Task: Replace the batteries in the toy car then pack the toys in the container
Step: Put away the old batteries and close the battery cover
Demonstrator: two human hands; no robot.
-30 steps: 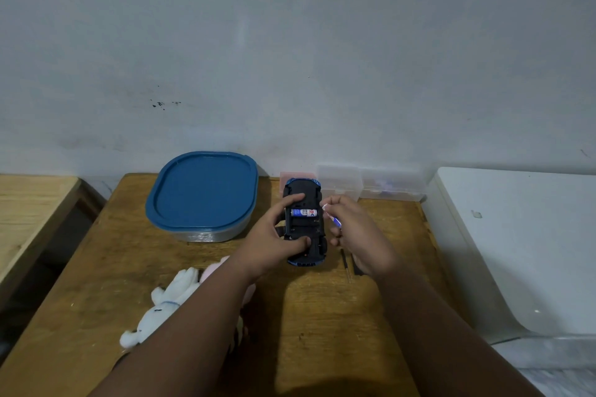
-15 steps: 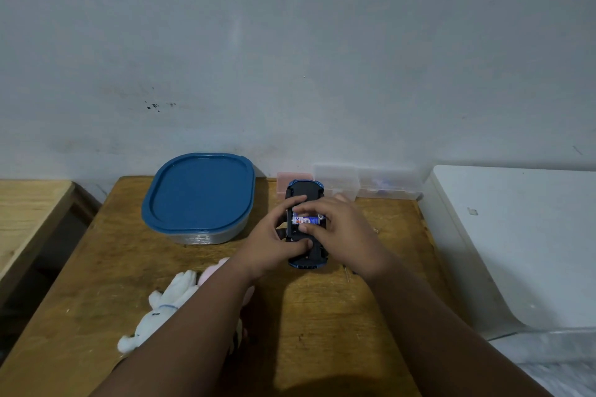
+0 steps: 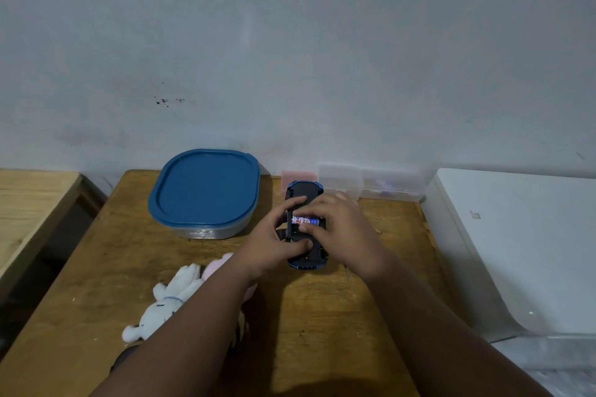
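A blue toy car [image 3: 304, 193] lies upside down on the wooden table [image 3: 322, 316], its black underside up and its battery bay uncovered. A white, red and blue battery [image 3: 304, 220] lies across the bay. My left hand [image 3: 274, 243] grips the car from the left, thumb and fingers along its edge. My right hand [image 3: 343, 229] rests over the car's right side, its fingertips pressing on a battery in the bay. A clear container with a blue lid [image 3: 206, 187] on it stands to the left. A white plush toy [image 3: 167, 303] and a pink plush [image 3: 216, 266] lie under my left forearm.
Clear plastic boxes [image 3: 371, 184] and a pink box [image 3: 298, 175] stand against the wall behind the car. A white appliance [image 3: 516, 235] borders the table on the right. A second wooden surface [image 3: 29, 203] lies to the left across a gap.
My right hand came in from the right with a battery and now presses it into the car's bay. My left hand stays on the car.
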